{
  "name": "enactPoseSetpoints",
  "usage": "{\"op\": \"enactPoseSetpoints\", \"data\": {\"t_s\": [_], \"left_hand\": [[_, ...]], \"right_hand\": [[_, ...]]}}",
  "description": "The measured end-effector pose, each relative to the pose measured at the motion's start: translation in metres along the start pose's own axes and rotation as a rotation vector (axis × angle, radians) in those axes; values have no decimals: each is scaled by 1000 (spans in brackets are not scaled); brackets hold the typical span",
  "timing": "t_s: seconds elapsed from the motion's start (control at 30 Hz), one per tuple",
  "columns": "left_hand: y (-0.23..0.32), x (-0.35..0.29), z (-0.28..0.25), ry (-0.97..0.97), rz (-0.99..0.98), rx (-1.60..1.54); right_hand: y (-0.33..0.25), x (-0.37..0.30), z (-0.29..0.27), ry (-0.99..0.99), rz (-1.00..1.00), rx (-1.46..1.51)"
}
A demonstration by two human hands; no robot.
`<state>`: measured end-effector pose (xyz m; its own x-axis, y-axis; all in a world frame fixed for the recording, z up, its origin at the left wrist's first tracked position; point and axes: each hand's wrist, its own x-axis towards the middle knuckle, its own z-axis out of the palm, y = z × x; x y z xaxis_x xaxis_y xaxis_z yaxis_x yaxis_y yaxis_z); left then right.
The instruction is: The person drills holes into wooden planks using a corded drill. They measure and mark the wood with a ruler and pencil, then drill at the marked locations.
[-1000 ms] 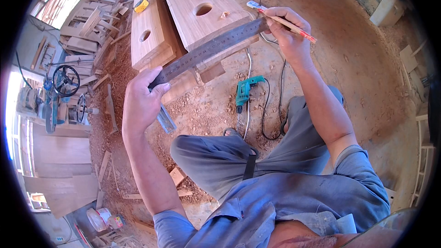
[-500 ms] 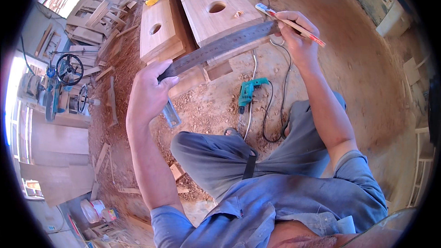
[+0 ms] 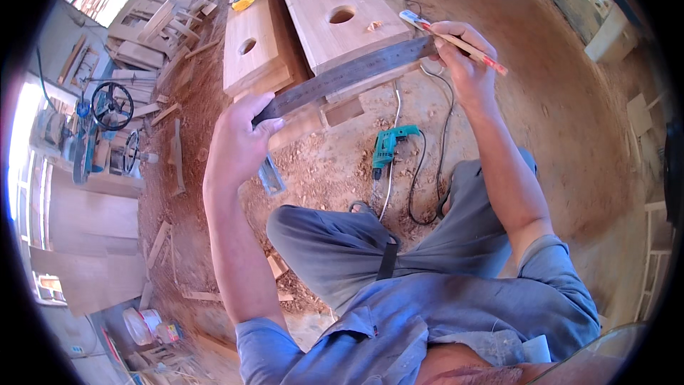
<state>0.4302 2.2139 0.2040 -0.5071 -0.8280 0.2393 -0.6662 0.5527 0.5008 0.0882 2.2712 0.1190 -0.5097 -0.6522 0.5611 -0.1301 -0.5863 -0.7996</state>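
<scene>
A dark steel ruler (image 3: 342, 77) stretches across the near ends of two thick wooden pieces. My left hand (image 3: 239, 135) is closed on its left end, thumb and fingers pinching it. At the other end, my right hand (image 3: 464, 57) touches the ruler while gripping a slim wooden pencil (image 3: 476, 51) with a red end. A blue-and-white piece (image 3: 411, 18) juts out beyond those fingers; whether it is joined to the pencil I cannot tell. The right board (image 3: 313, 0) and the left timber (image 3: 246, 75) each have a round hole. Below my left hand is a bluish flat bar (image 3: 271, 177), its upper part hidden.
A yellow tape measure (image 3: 243, 1) lies on the left timber. On the shaving-strewn floor, a teal power drill (image 3: 388, 147) rests before my legs, its cable (image 3: 415, 189) looping right. A machine with handwheels (image 3: 110, 106) and stacked wood offcuts (image 3: 153, 28) stand at left.
The whole view has shifted slightly. My hands, the ruler and the pencil keep nearly the same place against the boards.
</scene>
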Motion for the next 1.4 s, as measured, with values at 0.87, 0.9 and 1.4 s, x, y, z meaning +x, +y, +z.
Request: {"op": "enactPoseSetpoints", "data": {"t_s": [0.87, 0.9, 1.4], "left_hand": [[23, -90, 55, -499, -40, -668], [28, -93, 49, -477, -34, -477], [29, -1, 53, 184, 56, -83]], "right_hand": [[-68, -88, 56, -561, -80, 121], [-70, -87, 58, -548, -104, 97], [-12, -156, 2, 186, 295, 473]]}}
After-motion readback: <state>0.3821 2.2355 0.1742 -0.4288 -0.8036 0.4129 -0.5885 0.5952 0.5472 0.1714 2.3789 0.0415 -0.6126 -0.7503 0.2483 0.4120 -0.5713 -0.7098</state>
